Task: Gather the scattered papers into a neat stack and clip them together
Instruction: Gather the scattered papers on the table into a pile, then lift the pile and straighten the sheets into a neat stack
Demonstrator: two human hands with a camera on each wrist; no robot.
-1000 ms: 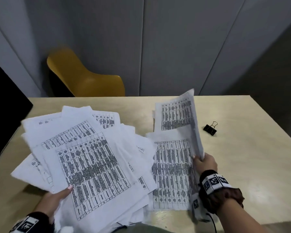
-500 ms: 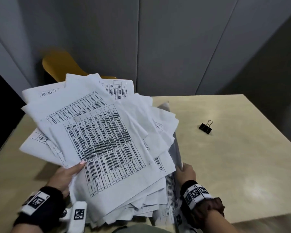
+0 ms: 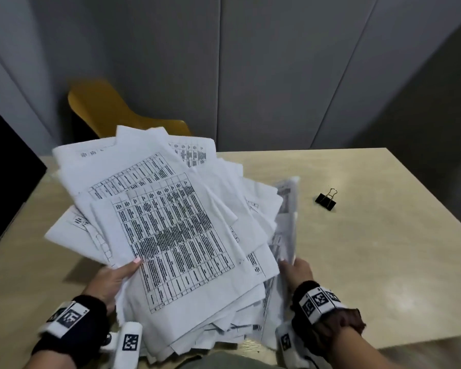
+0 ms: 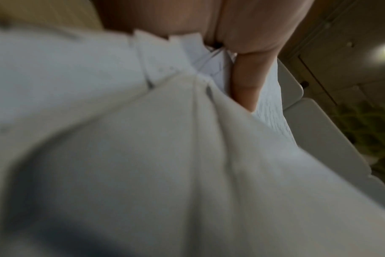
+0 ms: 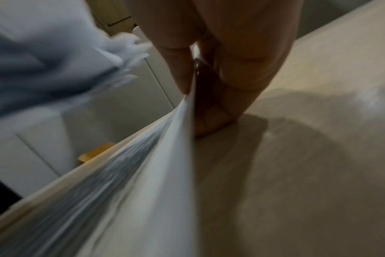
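Nearest to us, above the front edge of the pale wooden table, we hold a loose, fanned bundle of white printed paper sheets off the surface. Our left hand grips its near left edge, thumb pressed on the top sheet and fingers hidden among the layers beneath. Our right hand pinches a few sheets standing almost on edge at the bundle's right side, thumb on one face and fingers on the other.

We judge the sheets light, limp and slick against one another: they sag where unsupported and could slide out of the fan. They are better held by both long edges, then tapped on the table to square them.

Each sheet carries dense black tables; corners jut out at many angles, and some edges look a little rumpled.

Farther off, well apart to the right, the small black binder clip with wire handles lies on the table, untouched. Beyond the far edge stands a mustard-yellow plastic chair.
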